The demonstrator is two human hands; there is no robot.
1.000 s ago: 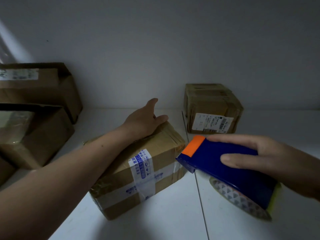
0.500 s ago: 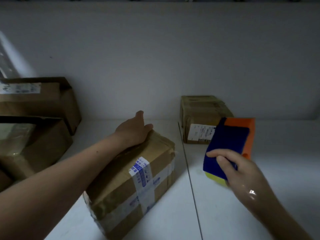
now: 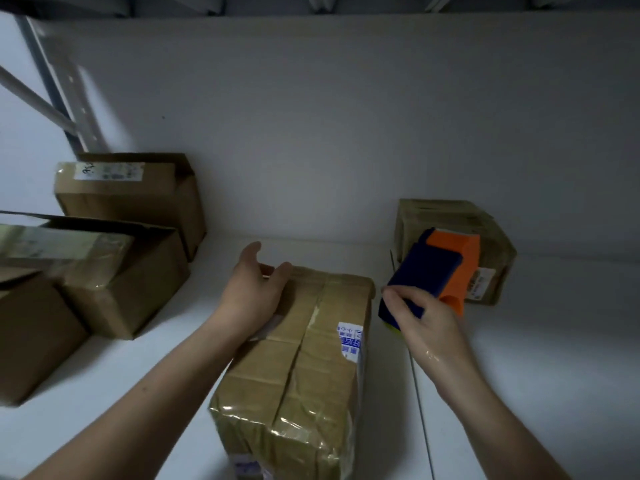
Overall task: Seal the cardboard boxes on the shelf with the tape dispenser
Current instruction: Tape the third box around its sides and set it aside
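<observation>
A taped cardboard box (image 3: 304, 368) lies lengthwise on the white shelf (image 3: 536, 375) in the middle of the view, glossy tape along its top seam. My left hand (image 3: 254, 292) rests on its far left corner, fingers relaxed over the edge. To the right of the box my right hand (image 3: 420, 318) grips a blue and orange tape dispenser (image 3: 438, 271), held upright just above the shelf beside the box's far right corner. A strip of yellow shows under the dispenser by my fingers.
A small taped box (image 3: 485, 233) with a label stands behind the dispenser against the back wall. At the left are three more cardboard boxes (image 3: 131, 202), (image 3: 114, 275), (image 3: 31, 334). A metal shelf upright (image 3: 59, 84) rises at the far left.
The middle box has turned from a slanted position to lengthwise and come nearer. My right hand swung the dispenser from flat near the box's front corner to upright at its far right.
</observation>
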